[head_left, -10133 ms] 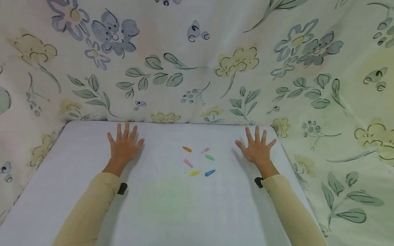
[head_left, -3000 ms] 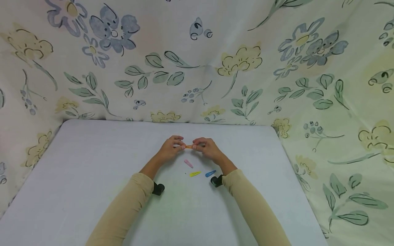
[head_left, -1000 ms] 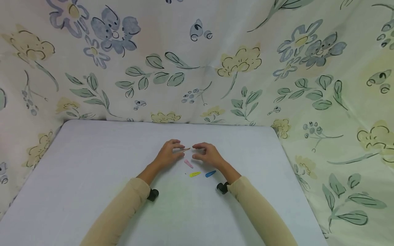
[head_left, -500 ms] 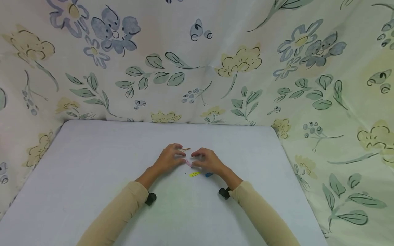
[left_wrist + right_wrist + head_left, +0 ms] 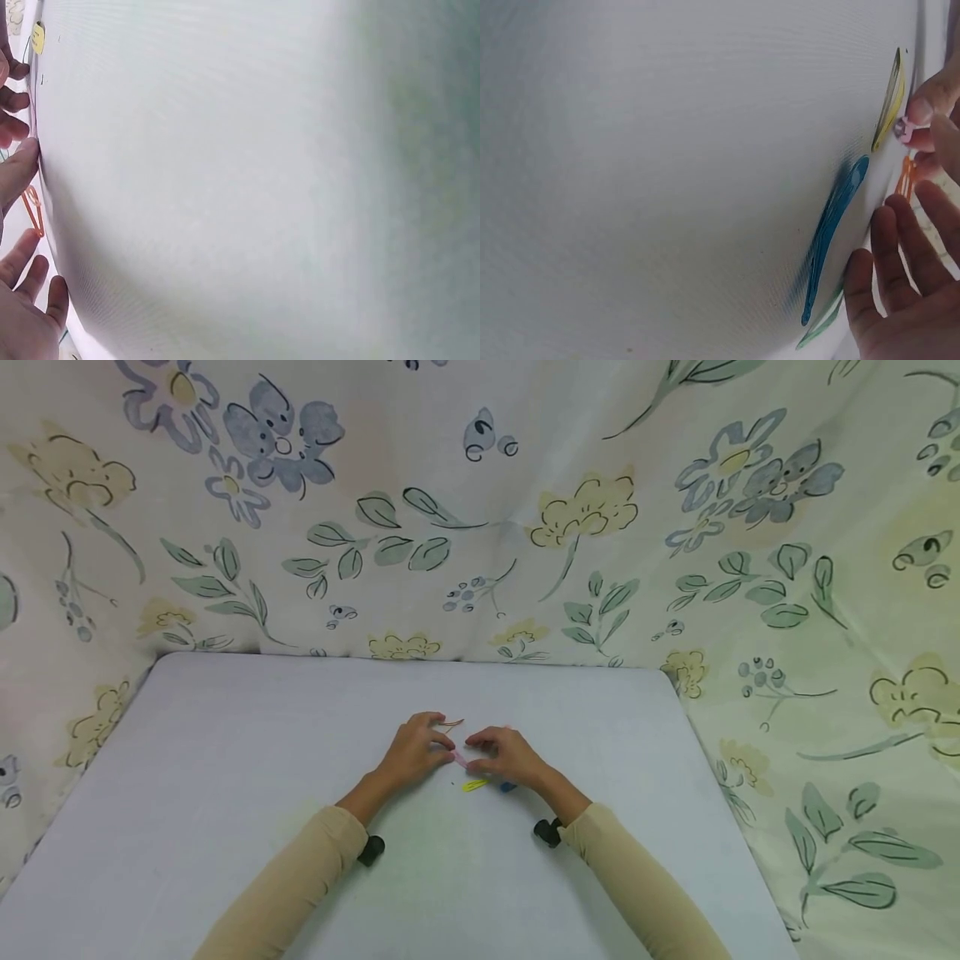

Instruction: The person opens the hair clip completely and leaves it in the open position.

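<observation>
My left hand pinches a small pink snap hair clip between thumb and finger; its end shows in the right wrist view. My right hand is just right of that clip, thumb near its lower end, with a gap between thumb and forefinger in the head view; whether it touches the clip is unclear. An orange hair clip with its parts spread apart is close to the left fingertips, also visible in the left wrist view. A yellow hair clip lies in front of the hands.
A blue hair clip, partly covered by the right hand in the head view, lies beside a green clip. Another pink clip peeks out behind the right hand. Patterned cloth surrounds the white table.
The orange clip, held by both hands three seconds ago, has been released. Both hands have shifted slightly toward the person, onto the pink clip, which the left hand has taken hold of.
</observation>
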Available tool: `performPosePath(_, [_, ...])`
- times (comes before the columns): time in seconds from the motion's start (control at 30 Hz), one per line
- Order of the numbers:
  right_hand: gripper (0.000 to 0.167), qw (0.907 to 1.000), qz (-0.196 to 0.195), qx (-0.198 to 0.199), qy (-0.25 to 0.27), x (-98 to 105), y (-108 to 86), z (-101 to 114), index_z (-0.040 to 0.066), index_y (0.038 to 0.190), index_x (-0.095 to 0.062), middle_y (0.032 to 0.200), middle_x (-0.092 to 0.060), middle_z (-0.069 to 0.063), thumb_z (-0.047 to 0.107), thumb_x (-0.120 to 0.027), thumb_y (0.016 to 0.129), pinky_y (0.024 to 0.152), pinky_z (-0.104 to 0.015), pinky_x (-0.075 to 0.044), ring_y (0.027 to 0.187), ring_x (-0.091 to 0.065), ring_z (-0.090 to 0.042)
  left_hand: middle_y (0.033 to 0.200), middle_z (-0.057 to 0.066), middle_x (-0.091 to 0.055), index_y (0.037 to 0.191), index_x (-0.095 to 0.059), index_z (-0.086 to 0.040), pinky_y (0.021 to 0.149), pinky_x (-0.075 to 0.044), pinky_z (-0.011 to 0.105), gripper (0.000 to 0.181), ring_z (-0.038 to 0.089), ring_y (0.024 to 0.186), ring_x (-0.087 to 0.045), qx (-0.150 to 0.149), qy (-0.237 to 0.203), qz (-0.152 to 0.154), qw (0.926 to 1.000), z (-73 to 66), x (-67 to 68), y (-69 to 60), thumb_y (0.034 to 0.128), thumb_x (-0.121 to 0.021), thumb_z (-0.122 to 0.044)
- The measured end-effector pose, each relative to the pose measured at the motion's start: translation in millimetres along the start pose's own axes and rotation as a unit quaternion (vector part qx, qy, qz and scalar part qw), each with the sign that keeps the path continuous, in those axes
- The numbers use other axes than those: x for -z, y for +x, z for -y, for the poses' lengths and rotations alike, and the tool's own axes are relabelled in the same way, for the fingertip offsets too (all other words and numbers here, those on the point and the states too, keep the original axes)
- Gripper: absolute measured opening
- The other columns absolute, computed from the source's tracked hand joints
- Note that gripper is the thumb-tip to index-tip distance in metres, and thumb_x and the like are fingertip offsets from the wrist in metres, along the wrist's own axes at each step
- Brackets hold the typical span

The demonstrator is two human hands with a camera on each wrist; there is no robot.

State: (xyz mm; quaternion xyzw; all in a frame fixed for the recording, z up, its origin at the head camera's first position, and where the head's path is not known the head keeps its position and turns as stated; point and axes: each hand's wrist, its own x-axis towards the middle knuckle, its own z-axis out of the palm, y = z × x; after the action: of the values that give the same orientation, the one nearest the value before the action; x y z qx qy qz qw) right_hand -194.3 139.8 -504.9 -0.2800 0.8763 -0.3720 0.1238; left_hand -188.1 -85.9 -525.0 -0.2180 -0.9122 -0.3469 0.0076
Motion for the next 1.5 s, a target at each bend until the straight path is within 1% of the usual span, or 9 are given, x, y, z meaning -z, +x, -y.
performPosePath(0.17, [0.042,0.9999,-0.002,0.000,-0.013,0.2,0.1,0.0,0.003,0.122,-0.068,0.118,-0.068,-0.006,0.016,-0.081,0.084,0.091,-0.037,-0.049,0.104,-0.060,-0.020,0.138,0.015,-0.055,0.087,-0.079,-0.012,0.106,-0.032,0.059,0.008,0.035,0.133,-0.043,0.006,-0.002,-0.002,1.0000,-0.7,0.3,-0.1,0.0841,-0.081,-0.019])
performPosePath(0.4, [0.043,0.9997,-0.002,-0.002,-0.023,-0.3,-1.1,-1.7,0.004,0.124,-0.067,0.124,-0.066,-0.007,0.017,-0.080,0.084,0.097,-0.041,-0.048,0.109,-0.061,-0.021,0.136,0.016,-0.056,0.083,-0.078,-0.013,0.108,-0.031,0.059,0.005,0.036,0.133,-0.044,0.014,-0.016,0.000,0.9998,-0.7,2.0,-0.5,0.0831,-0.081,-0.016])
performPosePath(0.53, [0.036,0.9997,0.003,-0.004,-0.024,-1.5,-0.4,-2.3,0.004,0.118,-0.069,0.123,-0.066,-0.008,0.015,-0.079,0.085,0.101,-0.043,-0.045,0.114,-0.060,-0.023,0.136,0.015,-0.056,0.082,-0.077,-0.014,0.109,-0.030,0.059,0.005,0.037,0.133,-0.043,0.022,-0.031,0.007,0.9992,-0.3,3.9,-0.7,0.0845,-0.080,-0.016])
performPosePath(0.7, [0.023,0.9994,0.006,-0.025,-0.022,-2.4,0.5,-2.6,0.006,0.109,-0.073,0.126,-0.064,-0.011,0.014,-0.076,0.088,0.108,-0.047,-0.038,0.123,-0.056,-0.028,0.136,0.016,-0.056,0.082,-0.076,-0.012,0.109,-0.029,0.060,0.006,0.038,0.133,-0.043,0.028,-0.059,0.012,0.9978,-2.7,5.7,-0.2,0.0868,-0.077,-0.016])
performPosePath(0.97, [0.011,0.9997,-0.016,0.001,-0.017,-1.6,1.4,-1.0,0.005,0.100,-0.075,0.109,-0.070,-0.008,0.007,-0.072,0.090,0.104,-0.050,-0.039,0.108,-0.062,-0.024,0.136,0.016,-0.056,0.083,-0.074,-0.012,0.109,-0.031,0.057,0.005,0.037,0.132,-0.044,0.049,-0.083,0.014,0.9953,-3.5,5.1,1.0,0.0875,-0.077,-0.014])
performPosePath(1.1, [0.010,0.9997,-0.021,-0.013,-0.003,-1.6,1.4,0.0,0.005,0.100,-0.074,0.104,-0.071,-0.004,0.008,-0.072,0.091,0.100,-0.046,-0.042,0.102,-0.063,-0.020,0.137,0.016,-0.055,0.085,-0.075,-0.012,0.109,-0.031,0.057,0.005,0.037,0.132,-0.044,0.056,-0.093,0.012,0.9941,-3.8,5.2,0.9,0.0889,-0.075,-0.014])
performPosePath(1.3, [0.010,0.9987,-0.019,-0.024,0.041,0.2,2.3,0.4,0.004,0.102,-0.073,0.103,-0.071,-0.005,0.006,-0.068,0.093,0.092,-0.041,-0.051,0.100,-0.064,-0.020,0.136,0.022,-0.055,0.091,-0.076,-0.006,0.109,-0.031,0.058,0.006,0.041,0.130,-0.045,0.036,-0.118,0.001,0.9924,-5.8,8.1,0.7,0.0890,-0.074,-0.011])
performPosePath(1.4, [0.013,0.9973,-0.017,-0.036,0.062,1.8,3.6,-0.4,0.004,0.106,-0.072,0.108,-0.071,-0.006,0.008,-0.066,0.095,0.094,-0.041,-0.051,0.103,-0.064,-0.020,0.137,0.021,-0.054,0.093,-0.075,-0.005,0.110,-0.029,0.057,0.007,0.040,0.132,-0.044,0.041,-0.134,0.006,0.9901,-4.6,8.0,1.5,0.0907,-0.072,-0.011])
performPosePath(1.5, [0.015,0.9936,-0.017,-0.064,0.092,3.5,4.7,-1.6,0.005,0.109,-0.072,0.113,-0.070,-0.005,0.010,-0.065,0.096,0.096,-0.041,-0.049,0.107,-0.062,-0.019,0.137,0.021,-0.053,0.093,-0.074,-0.006,0.112,-0.028,0.056,0.007,0.040,0.133,-0.043,0.051,-0.149,0.010,0.9874,-2.7,7.6,2.9,0.0923,-0.071,-0.011])
